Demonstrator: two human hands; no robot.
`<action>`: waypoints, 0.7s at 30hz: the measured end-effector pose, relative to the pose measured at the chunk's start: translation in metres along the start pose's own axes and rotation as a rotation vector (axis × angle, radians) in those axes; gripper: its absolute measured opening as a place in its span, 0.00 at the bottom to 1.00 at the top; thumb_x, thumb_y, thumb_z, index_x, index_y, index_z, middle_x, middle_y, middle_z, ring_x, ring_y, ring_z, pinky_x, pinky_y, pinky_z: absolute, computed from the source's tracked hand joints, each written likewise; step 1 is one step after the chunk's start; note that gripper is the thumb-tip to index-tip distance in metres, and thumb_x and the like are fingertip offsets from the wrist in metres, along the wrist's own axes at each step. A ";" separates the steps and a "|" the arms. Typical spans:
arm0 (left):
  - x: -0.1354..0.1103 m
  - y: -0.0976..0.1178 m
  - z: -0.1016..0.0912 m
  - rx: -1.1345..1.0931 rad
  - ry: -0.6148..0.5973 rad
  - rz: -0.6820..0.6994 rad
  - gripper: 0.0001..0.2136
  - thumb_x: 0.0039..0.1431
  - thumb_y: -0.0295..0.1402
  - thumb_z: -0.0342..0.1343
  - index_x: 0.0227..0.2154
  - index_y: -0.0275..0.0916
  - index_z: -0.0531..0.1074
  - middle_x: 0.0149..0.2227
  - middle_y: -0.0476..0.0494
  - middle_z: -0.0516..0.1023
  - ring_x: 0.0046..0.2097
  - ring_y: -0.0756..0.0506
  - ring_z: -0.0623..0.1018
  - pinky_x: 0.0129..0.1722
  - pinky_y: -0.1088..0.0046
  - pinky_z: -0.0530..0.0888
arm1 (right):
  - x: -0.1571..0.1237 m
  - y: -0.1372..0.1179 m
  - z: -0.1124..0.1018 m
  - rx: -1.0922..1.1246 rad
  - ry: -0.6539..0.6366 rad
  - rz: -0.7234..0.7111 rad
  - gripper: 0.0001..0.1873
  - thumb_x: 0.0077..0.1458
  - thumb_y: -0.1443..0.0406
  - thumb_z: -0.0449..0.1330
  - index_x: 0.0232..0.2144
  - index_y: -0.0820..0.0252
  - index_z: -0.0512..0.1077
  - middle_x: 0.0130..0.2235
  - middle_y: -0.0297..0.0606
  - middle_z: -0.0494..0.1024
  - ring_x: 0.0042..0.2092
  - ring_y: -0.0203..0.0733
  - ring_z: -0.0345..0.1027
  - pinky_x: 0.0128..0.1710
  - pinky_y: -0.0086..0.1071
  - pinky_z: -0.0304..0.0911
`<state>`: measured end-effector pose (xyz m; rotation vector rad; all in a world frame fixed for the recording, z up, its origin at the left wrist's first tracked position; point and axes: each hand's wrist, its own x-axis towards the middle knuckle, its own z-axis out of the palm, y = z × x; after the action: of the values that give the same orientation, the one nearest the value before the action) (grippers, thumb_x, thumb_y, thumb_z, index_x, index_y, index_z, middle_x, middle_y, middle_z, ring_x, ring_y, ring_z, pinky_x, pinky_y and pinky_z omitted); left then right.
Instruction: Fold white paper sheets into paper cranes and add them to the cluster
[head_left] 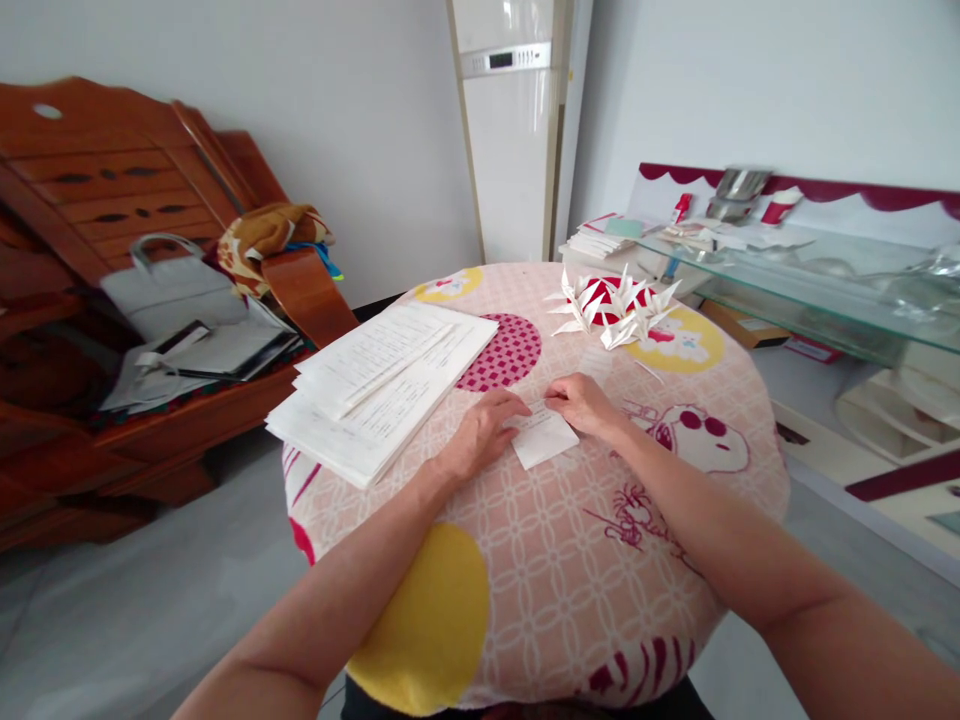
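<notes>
Sm. white flat sheet (545, 442) & lg. white text-covered stack (367, 390): matt paper, smooth. Rd. pink patterned tablecloth (555, 570): matt cloth, sl. fuzzy. Red-brown carved bench (67, 150): semi-glossy wood. Clear flat shelf (825, 283): shiny glass.

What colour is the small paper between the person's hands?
The small paper is white with faint dark markings, seen best in the head view.

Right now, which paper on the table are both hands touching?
The small sheet between the left hand and right hand; the larger sheets lie stacked to its left, untouched.
</notes>
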<state>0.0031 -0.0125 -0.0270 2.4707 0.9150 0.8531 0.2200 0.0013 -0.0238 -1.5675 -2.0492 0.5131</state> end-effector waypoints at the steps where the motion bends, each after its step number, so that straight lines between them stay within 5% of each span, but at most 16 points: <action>1: 0.000 0.001 0.001 -0.024 -0.054 0.027 0.12 0.58 0.22 0.52 0.40 0.38 0.78 0.46 0.40 0.79 0.48 0.44 0.77 0.51 0.65 0.74 | -0.001 -0.001 0.000 -0.032 0.012 0.006 0.08 0.52 0.70 0.60 0.22 0.61 0.77 0.24 0.36 0.77 0.28 0.39 0.67 0.29 0.31 0.53; 7: -0.003 -0.001 0.002 -0.038 -0.157 0.057 0.12 0.64 0.30 0.53 0.44 0.40 0.79 0.48 0.38 0.80 0.52 0.41 0.76 0.54 0.63 0.73 | -0.014 -0.012 -0.012 -0.024 0.112 0.028 0.05 0.50 0.70 0.63 0.31 0.62 0.80 0.32 0.43 0.81 0.34 0.44 0.72 0.34 0.32 0.58; 12: -0.005 -0.004 0.002 0.017 -0.171 0.017 0.14 0.64 0.33 0.53 0.49 0.42 0.79 0.53 0.37 0.78 0.54 0.40 0.76 0.56 0.61 0.72 | -0.025 -0.018 -0.016 0.218 -0.105 -0.038 0.05 0.48 0.71 0.62 0.26 0.63 0.78 0.23 0.33 0.77 0.25 0.35 0.66 0.27 0.28 0.56; 21: -0.007 0.007 0.003 0.012 -0.114 -0.029 0.09 0.60 0.30 0.57 0.41 0.41 0.81 0.51 0.36 0.77 0.54 0.39 0.75 0.56 0.61 0.70 | -0.027 -0.019 -0.009 0.208 -0.308 -0.239 0.10 0.43 0.74 0.58 0.23 0.60 0.79 0.24 0.32 0.77 0.27 0.36 0.66 0.29 0.28 0.55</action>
<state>0.0040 -0.0222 -0.0286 2.4817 0.9160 0.6917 0.2162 -0.0295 -0.0098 -1.1607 -2.2841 0.8875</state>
